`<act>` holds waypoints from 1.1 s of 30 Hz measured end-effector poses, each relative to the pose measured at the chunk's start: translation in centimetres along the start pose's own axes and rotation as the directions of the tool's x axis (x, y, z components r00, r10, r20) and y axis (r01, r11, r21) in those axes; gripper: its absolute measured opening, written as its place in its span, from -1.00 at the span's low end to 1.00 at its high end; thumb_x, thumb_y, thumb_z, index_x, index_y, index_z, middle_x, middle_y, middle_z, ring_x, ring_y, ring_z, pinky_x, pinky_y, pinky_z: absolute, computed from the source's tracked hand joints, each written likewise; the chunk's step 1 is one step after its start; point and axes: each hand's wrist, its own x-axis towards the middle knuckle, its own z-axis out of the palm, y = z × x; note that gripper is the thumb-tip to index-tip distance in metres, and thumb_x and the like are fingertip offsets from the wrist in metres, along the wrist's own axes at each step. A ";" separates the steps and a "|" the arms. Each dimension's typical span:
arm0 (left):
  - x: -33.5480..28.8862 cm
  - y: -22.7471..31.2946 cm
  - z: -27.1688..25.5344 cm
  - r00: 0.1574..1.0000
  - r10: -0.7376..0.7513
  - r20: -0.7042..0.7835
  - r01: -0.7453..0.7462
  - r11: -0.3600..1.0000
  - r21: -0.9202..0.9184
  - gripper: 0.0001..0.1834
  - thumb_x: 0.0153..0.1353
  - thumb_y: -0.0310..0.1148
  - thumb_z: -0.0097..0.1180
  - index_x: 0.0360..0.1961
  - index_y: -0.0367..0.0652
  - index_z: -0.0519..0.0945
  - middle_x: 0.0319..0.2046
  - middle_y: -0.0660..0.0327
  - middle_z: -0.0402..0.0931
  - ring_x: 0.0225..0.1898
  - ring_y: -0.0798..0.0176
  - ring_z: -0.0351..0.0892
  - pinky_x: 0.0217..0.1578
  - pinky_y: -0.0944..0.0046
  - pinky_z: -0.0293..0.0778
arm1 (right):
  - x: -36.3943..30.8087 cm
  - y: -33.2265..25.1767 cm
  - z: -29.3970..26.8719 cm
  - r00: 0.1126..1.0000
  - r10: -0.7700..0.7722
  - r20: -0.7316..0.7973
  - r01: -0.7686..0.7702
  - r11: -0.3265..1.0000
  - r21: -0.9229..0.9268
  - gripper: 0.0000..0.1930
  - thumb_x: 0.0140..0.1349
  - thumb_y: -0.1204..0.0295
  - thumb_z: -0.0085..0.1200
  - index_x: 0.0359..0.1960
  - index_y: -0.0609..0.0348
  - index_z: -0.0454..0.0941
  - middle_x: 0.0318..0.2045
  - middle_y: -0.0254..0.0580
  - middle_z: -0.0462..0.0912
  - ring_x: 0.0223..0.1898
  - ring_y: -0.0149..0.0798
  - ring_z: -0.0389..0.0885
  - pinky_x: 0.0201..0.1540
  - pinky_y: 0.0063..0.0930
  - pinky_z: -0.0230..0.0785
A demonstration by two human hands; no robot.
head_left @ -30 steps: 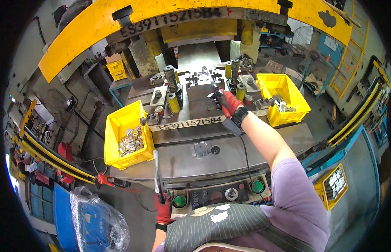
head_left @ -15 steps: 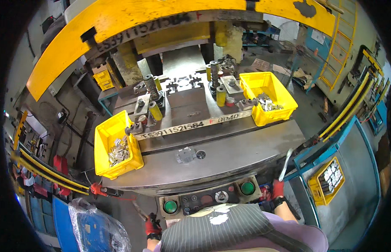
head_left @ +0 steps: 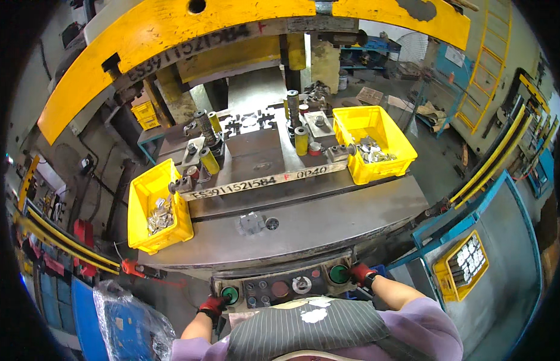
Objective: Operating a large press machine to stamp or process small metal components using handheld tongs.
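Observation:
Two green push buttons sit at the ends of a control panel [head_left: 280,289] in front of my body. My left hand [head_left: 213,305], in a red and black glove, is at the left green button [head_left: 230,295], its fingers reaching the rim. At the right green button [head_left: 339,274] is my right hand [head_left: 361,274], gloved the same way, its fingertips against the button's right side. The fingers of both hands are too small and partly hidden to tell their shape. Beyond the panel stands a press die [head_left: 253,150] with springs and yellow posts; a flat cut metal sheet [head_left: 250,122] lies at its back.
Yellow bins with metal pieces stand left [head_left: 159,207] and right [head_left: 376,147] of the die. A grey metal piece [head_left: 251,223] and a dark round part [head_left: 272,224] lie on the press bed. Overhead hangs a yellow press beam [head_left: 244,24]. Another yellow bin [head_left: 460,265] is at the right.
Both hands have come up from beside the panel to the green buttons, the right one moving left. The pale stick-like tool at my right hand and the thin one at my left no longer show.

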 end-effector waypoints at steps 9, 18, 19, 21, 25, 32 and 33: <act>0.7 -1.2 0.3 0.999 -0.028 -0.021 0.029 0.999 0.026 -0.53 -0.09 -0.06 0.19 -0.28 -0.24 0.54 -0.40 0.14 0.53 -0.46 0.25 0.48 -0.46 0.26 0.36 | 6.6 4.3 -0.7 0.959 -0.204 0.197 0.242 0.951 -0.194 -0.79 0.07 0.27 -0.04 -0.49 0.16 0.49 -0.70 -0.16 0.51 -0.74 -0.29 0.45 -0.74 -0.42 0.26; 6.5 -12.0 -0.6 0.970 0.218 -0.110 -0.202 0.969 0.144 -0.57 -0.14 -0.19 0.24 -0.27 -0.25 0.51 -0.47 0.12 0.51 -0.48 0.23 0.49 -0.48 0.22 0.37 | 0.8 -0.7 -1.0 0.945 -0.183 0.270 0.223 0.967 -0.126 -0.79 0.13 0.34 -0.10 -0.45 0.22 0.50 -0.62 -0.10 0.55 -0.68 -0.23 0.54 -0.73 -0.39 0.33; 6.4 -8.7 0.5 0.993 0.017 -0.115 -0.021 0.999 -0.032 -0.58 -0.12 -0.19 0.22 -0.26 -0.25 0.51 -0.44 0.14 0.51 -0.46 0.24 0.48 -0.46 0.22 0.38 | 0.6 -0.5 -1.4 0.944 -0.224 0.242 0.272 0.944 -0.188 -0.80 0.11 0.33 -0.08 -0.44 0.21 0.50 -0.62 -0.10 0.55 -0.66 -0.23 0.55 -0.71 -0.38 0.34; 3.9 -2.1 1.7 0.982 -0.127 -0.143 0.107 0.985 -0.137 -0.57 -0.10 -0.14 0.19 -0.27 -0.23 0.52 -0.42 0.15 0.52 -0.43 0.26 0.49 -0.45 0.22 0.38 | -0.5 -0.2 -2.3 0.922 -0.321 0.216 0.375 0.880 -0.291 -0.82 0.08 0.33 -0.04 -0.42 0.18 0.51 -0.61 -0.10 0.56 -0.63 -0.22 0.56 -0.67 -0.37 0.36; 3.8 -2.4 1.9 0.938 -0.192 -0.288 0.229 0.968 0.100 -0.57 -0.10 -0.09 0.16 -0.34 -0.24 0.52 -0.45 0.09 0.51 -0.50 0.28 0.52 -0.52 0.20 0.40 | 3.4 3.2 -2.4 0.882 -0.383 0.275 0.468 0.784 -0.407 -0.80 0.07 0.32 -0.11 -0.37 0.16 0.47 -0.59 -0.11 0.51 -0.63 -0.25 0.49 -0.64 -0.40 0.31; 2.4 -9.1 7.3 0.700 -0.254 -0.667 -0.306 0.738 -0.601 -0.59 0.05 -0.09 0.05 -0.38 -0.31 0.43 -0.57 0.17 0.48 -0.59 0.22 0.44 -0.56 0.21 0.36 | 2.7 10.1 -6.5 0.678 -0.706 0.206 0.716 0.570 -0.403 -0.74 -0.06 0.31 -0.02 -0.29 0.05 0.52 -0.49 -0.15 0.57 -0.55 -0.18 0.53 -0.48 -0.36 0.33; 0.8 -8.5 7.0 0.723 -0.226 -0.653 -0.312 0.736 -0.601 -0.64 0.13 -0.16 -0.05 -0.28 -0.29 0.39 -0.55 0.24 0.44 -0.68 0.29 0.34 -0.64 0.26 0.31 | -1.6 9.3 -7.3 0.565 -0.810 0.157 0.783 0.467 -0.410 -0.73 -0.01 0.31 -0.05 -0.25 0.06 0.51 -0.48 -0.17 0.57 -0.55 -0.21 0.51 -0.47 -0.37 0.32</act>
